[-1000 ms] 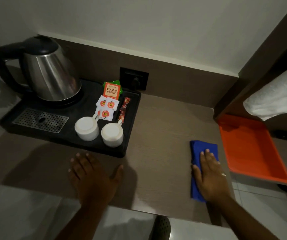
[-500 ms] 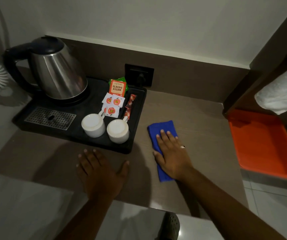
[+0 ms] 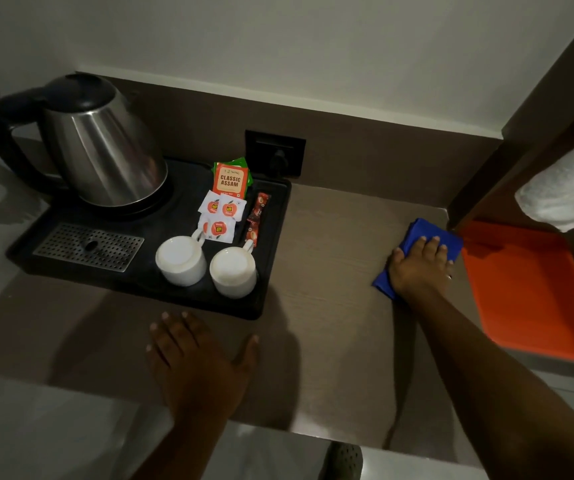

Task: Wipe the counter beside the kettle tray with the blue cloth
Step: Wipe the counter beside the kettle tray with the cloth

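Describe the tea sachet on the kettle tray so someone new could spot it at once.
Start at the black kettle tray on the counter's left, then look just right of the steel kettle. The orange sachet stands at the tray's back edge, behind the small white packets; it alone reads "Classic Assam".

The scene is being viewed from one head-worn camera, angled forward and steeply down at close range; the table [image 3: 330,271] is being framed from its near edge to the far wall [image 3: 313,46].
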{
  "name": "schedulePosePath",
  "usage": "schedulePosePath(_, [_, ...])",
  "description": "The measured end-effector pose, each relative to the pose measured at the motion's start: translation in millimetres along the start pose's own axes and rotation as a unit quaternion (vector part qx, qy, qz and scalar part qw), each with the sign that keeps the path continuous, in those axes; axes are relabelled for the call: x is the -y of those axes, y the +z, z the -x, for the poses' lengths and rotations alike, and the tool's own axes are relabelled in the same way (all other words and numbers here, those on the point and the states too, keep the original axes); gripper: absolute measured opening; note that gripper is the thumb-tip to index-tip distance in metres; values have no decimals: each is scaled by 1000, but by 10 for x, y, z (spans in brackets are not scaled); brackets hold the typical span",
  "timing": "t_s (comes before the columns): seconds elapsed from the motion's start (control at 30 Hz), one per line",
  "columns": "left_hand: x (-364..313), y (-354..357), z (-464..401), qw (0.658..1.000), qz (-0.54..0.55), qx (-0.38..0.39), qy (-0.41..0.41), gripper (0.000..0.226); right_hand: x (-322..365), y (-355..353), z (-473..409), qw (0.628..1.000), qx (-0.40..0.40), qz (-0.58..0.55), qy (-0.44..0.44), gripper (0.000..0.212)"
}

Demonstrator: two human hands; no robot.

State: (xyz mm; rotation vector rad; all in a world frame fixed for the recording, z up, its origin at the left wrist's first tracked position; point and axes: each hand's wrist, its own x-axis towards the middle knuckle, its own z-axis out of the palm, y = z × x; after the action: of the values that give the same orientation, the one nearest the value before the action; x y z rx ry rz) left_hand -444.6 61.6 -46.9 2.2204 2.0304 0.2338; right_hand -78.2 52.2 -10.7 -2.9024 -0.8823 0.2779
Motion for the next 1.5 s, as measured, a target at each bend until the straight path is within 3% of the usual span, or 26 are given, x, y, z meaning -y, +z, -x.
schedulePosePath(0.1, [18,41,-15,1000,-7,-19,-2,115,506,28,-171,1000,19,1,-24,72])
schedulePosePath(0.3, [-22,-22,-27,1000,-13,3,-9,118,1193,297,238,976,31,16,-216,70])
schedulePosePath(0.5, [-21,-76,-6,1000,-2,8,-12,117,245,272,848,917,47,10,-397,74])
schedulePosePath(0.63, [0,-34,-18,1000,6,14,-10,118,-338,60,291,965,8,12,-261,72])
schedulePosePath(0.8, [-14,-13,-22,1000,13,15,-13,117,337,124,-51,995,1,23,-100,69])
schedulePosePath(0.97, [-16,-46,-16,1000,6,7,-9,117,1060,252,367,965,35,19,-260,69])
schedulePosePath(1.1, [-44,-158,9,999,-2,36,-8,120,773,291,984,938,36,3,-346,74])
schedulePosePath(1.2, [-68,-239,20,998,3,56,-22,124,429,260,1275,939,41,-2,-342,71])
schedulePosePath(1.37, [-101,-352,55,996,50,71,-15,141,463,137,1379,950,51,-15,-309,65])
schedulePosePath(1.43, [-83,-417,88,993,85,84,0,148,457,88,1396,950,56,-62,-301,61])
schedulePosePath(1.5, [-37,-489,141,992,79,92,42,137,429,5,1412,945,71,-173,-267,56])
